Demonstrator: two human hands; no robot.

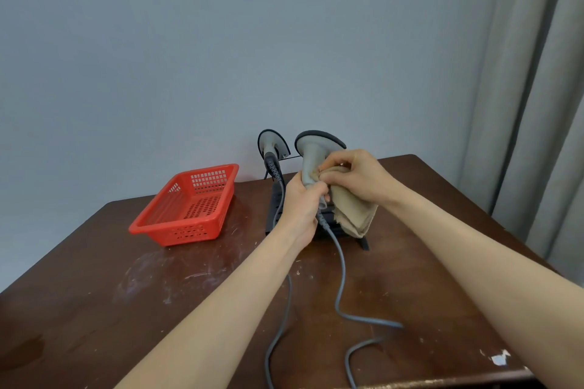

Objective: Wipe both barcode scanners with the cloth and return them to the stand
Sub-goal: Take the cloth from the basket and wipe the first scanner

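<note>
My left hand [301,205] grips the handle of a grey barcode scanner [311,151], held upright above the black stand [275,208]. My right hand [357,178] presses a beige cloth [352,211] against the scanner's handle; the cloth hangs down below my fingers. A second grey scanner [271,145] sits in the stand just to the left, its head pointing up. Grey cables [339,265] run from both scanners toward the table's front edge. Most of the stand is hidden behind my hands and the cloth.
A red perforated plastic basket [189,205] stands on the brown wooden table [126,294] to the left of the stand. A wall is close behind the table, and grey curtains [537,104] hang at the right.
</note>
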